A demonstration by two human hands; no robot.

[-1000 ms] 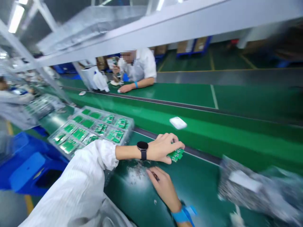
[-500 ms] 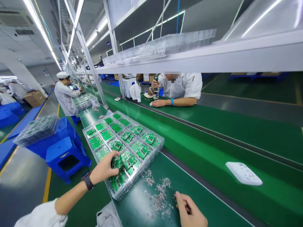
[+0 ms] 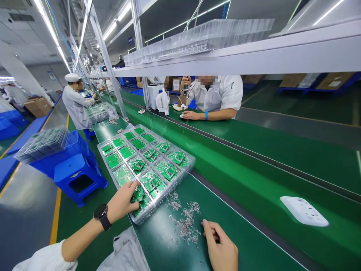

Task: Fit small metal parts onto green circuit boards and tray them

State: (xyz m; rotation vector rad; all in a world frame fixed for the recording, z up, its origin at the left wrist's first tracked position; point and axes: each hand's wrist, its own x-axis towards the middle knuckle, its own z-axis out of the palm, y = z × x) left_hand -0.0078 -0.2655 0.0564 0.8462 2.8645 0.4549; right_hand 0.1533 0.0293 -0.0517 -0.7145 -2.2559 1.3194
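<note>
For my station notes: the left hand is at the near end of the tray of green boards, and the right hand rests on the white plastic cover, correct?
Not quite: the head view shows the right hand at the small metal parts; the white plastic cover lies apart on the belt. The left hand is at the tray.

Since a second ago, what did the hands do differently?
The left hand carried a green board from the belt edge over to the near corner of the clear tray and now rests on the boards there. The right hand stayed low on the green mat, at the heap of small metal parts. The white plate still lies on the belt.
</note>
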